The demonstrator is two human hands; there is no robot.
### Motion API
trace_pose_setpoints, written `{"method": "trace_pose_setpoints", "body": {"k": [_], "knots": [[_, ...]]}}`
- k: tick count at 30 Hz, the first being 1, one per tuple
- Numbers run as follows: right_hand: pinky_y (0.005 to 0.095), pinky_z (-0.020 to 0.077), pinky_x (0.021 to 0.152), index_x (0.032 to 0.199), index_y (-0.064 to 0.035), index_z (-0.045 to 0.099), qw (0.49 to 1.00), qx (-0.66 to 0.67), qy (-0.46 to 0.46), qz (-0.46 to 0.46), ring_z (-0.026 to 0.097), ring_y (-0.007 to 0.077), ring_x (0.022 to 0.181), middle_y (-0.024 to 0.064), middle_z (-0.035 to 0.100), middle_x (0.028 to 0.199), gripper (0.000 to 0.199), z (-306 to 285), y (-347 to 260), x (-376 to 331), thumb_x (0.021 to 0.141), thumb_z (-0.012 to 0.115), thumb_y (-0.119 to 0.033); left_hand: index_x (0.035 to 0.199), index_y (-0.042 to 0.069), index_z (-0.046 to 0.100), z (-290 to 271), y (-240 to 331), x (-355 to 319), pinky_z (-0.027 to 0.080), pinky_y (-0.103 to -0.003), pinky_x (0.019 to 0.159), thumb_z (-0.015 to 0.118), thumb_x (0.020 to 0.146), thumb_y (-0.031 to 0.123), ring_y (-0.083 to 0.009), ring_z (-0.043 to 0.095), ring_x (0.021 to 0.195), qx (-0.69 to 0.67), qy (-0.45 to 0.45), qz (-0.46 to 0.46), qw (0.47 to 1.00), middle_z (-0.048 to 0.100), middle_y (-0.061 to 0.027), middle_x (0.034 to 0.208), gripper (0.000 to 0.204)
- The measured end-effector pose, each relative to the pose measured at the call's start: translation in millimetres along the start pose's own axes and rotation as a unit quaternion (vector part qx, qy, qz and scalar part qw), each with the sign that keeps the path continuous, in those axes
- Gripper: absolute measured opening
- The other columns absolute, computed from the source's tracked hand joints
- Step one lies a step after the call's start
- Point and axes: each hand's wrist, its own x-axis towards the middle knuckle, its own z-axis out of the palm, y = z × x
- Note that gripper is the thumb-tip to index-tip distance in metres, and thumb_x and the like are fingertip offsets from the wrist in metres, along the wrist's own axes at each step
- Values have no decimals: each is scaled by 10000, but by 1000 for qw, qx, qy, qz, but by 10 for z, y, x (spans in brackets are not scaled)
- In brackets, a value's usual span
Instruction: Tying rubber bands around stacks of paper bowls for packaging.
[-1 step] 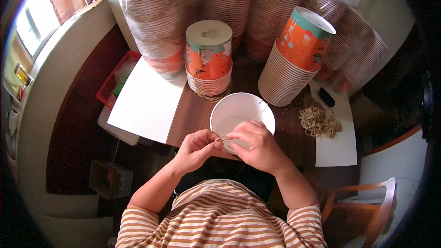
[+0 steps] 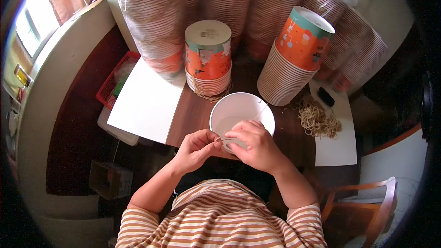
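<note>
Right at the centre of the frame, a short span of thin cord (image 2: 222, 138) runs roughly left to right between the fingertips, over the near part of a white tub (image 2: 224, 110) whose open mouth faces the camera. The tub lies just beyond the hands, toward the top of the frame, and a strand also shows on its far right inner wall; the right hand hides whether the two are one piece. The relation that seems to matter most is that cord's line across the gap between the hands. The left hand (image 2: 198, 148) pinches it between thumb and fingers at the tub's lower left, while the right hand (image 2: 257, 144) is nearer, overlapping the tub's lower right, its thumb parted from its curled fingers; I cannot tell whether it grips. The hands are close but apart. Farther out stand a short stack of orange tubs (image 2: 208, 57) at upper centre, a taller leaning stack (image 2: 291, 66) at upper right, and a heap of tan cord (image 2: 318, 117) at right. Against the earlier frame, almost nothing differs: both hands and the tub keep their places.
</note>
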Motion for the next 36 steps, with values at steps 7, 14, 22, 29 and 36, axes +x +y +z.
{"method": "trace_pose_setpoints", "body": {"k": [7,14,22,29,36], "knots": [[350,448,673,767,-52,593,1000,-29,10,-2,575,254,735,66,564,764,121,120,-12,-25,680,674,-29,897,-20,560,52,35,-69,475,-200,657,597,854,34,-60,569,753,12,35,12,999,600,-20,802,78],[339,474,555,771,-48,584,992,-80,92,44,576,258,641,80,544,746,165,278,-345,-244,665,684,30,831,15,590,116,-39,-228,466,-215,578,667,756,-6,-49,569,695,445,134,205,861,627,-40,753,110],[329,479,555,879,-41,600,976,-197,71,58,584,237,632,67,540,762,210,551,-334,-600,690,685,-5,849,-17,575,157,-277,-304,507,-248,716,613,799,-46,-109,606,769,30,156,16,987,636,-62,832,69],[315,496,559,923,-25,627,978,-12,152,141,610,239,629,114,604,773,219,813,-196,-574,717,631,50,851,-14,552,101,-371,-301,531,-291,761,605,796,-69,-154,626,779,-175,125,-44,976,627,-87,856,94],[213,439,684,966,6,659,806,490,92,318,564,86,753,36,638,814,193,821,-161,-535,854,535,-89,826,-7,547,55,-370,-352,514,-269,714,627,797,-38,-157,621,757,-178,141,-33,973,626,-90,806,91]]}}
